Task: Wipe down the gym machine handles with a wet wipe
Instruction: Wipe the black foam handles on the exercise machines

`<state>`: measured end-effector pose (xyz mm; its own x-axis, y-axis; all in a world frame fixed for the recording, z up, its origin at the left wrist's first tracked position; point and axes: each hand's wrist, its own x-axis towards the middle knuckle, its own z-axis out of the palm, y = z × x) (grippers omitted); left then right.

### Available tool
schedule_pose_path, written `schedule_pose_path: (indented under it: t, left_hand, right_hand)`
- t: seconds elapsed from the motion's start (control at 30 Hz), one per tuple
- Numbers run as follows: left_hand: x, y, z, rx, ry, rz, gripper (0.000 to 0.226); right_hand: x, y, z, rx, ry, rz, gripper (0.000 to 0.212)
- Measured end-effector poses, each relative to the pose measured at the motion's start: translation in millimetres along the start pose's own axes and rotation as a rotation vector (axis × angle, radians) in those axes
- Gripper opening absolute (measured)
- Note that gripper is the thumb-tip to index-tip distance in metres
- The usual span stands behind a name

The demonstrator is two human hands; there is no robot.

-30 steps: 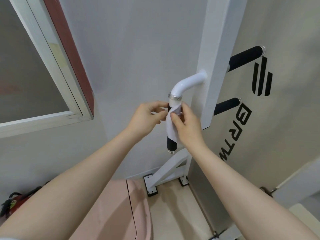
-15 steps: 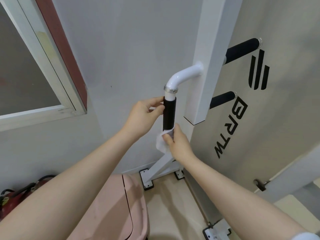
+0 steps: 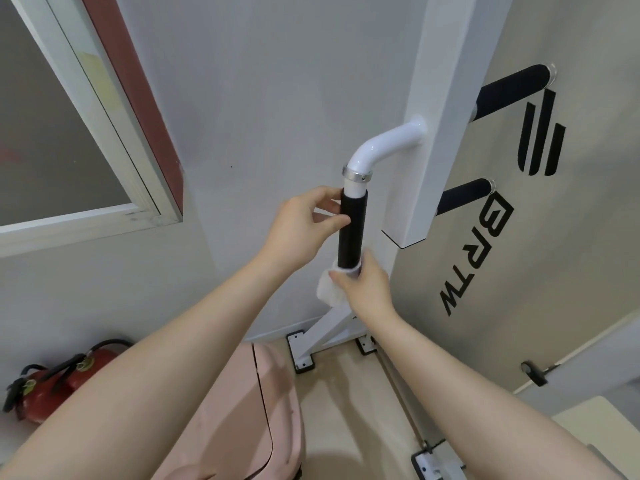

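Note:
A black foam handle (image 3: 351,226) hangs down from a bent white tube (image 3: 381,143) on the white machine post (image 3: 440,133). My right hand (image 3: 363,285) grips the white wet wipe (image 3: 329,289), which is wrapped around the handle's bottom end. My left hand (image 3: 301,226) pinches the upper part of the same handle with thumb and fingers. Two more black handles (image 3: 509,91) (image 3: 464,199) stick out to the right behind the post.
A pink lidded bin (image 3: 249,417) stands below my arms. A red fire extinguisher (image 3: 62,382) lies at the lower left. The machine's bolted feet (image 3: 301,355) rest on the floor. A window frame (image 3: 104,133) is at the left, a lettered panel (image 3: 485,244) at the right.
My right hand has slid the wipe from the top of the handle down to its bottom end, baring the black foam. My left hand stays near the top.

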<state>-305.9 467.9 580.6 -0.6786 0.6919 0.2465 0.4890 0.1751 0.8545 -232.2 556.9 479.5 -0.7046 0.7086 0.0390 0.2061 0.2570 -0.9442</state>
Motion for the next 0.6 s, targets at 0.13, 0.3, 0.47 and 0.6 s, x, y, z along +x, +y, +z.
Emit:
schedule_pose_path:
  t: [0.13, 0.3, 0.47, 0.6]
  left_hand:
    - [-2, -6, 1, -0.053, 0.036, -0.002, 0.026]
    - [0, -7, 3, -0.078, 0.049, -0.013, 0.027]
    - [0, -7, 3, -0.107, 0.040, 0.004, 0.028]
    - [2, -8, 0, -0.097, 0.024, -0.014, 0.026]
  right_hand:
    - [12, -26, -12, 0.163, 0.024, -0.209, 0.025]
    - [-1, 18, -7, -0.079, -0.153, 0.006, 0.018]
    - [21, -44, -24, 0.180, -0.082, -0.257, 0.029]
    - [15, -30, -21, 0.161, -0.138, -0.202, 0.032]
